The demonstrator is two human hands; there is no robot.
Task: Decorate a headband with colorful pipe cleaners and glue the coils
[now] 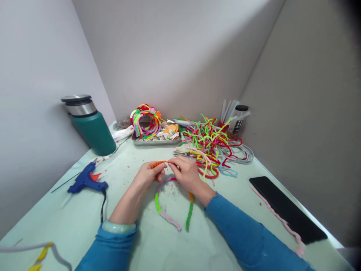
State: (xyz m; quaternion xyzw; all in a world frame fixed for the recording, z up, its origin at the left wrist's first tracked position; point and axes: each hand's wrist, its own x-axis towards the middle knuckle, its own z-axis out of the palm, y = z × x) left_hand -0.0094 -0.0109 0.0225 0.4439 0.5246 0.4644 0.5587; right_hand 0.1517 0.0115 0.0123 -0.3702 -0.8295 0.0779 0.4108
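My left hand point(149, 174) pinches a short coiled piece of orange pipe cleaner point(158, 164) between thumb and fingers. Close beside it, my right hand point(184, 172) has its fingertips closed on the thin end of the same orange piece. Beneath both hands a headband point(170, 218) wrapped in fuzzy pipe cleaner lies on the table, with its two ends toward me. Its sections are pink, lilac, bright green, pale pink, orange and dark green. My right hand and wrist hide part of its curve.
Behind my hands stands a metal tray point(156, 142) with finished headbands and small pieces. A tangled heap of pipe cleaners point(210, 139) lies right of it. At left are a blue glue gun point(86, 180) and a green bottle point(94, 131); at right, a black phone-like slab point(284, 207).
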